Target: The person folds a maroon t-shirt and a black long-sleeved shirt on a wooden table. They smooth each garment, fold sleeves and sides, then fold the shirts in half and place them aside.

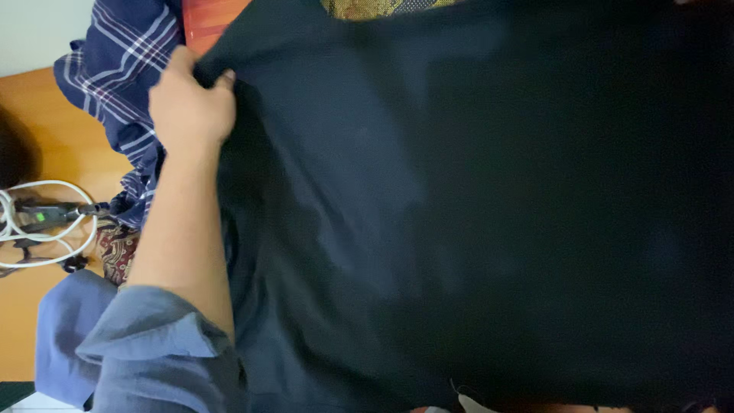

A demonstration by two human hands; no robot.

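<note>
The left hand (pixel 189 103) is closed on the top edge of a black cloth (pixel 474 206), with the fingers pinching a small fold of it. The right hand is not in view, so I cannot tell what it does. The cloth hangs spread in front of the camera and fills most of the picture. Just beside the hand, on the left, lies a plaid shirt (pixel 118 73) on an orange surface (pixel 53 107), and lower there is a white cable (pixel 46 222). The pinch takes only little cloth, so I think the edge can slip out if the cloth is pulled. The hanging part could also catch the shirt and drag it.
</note>
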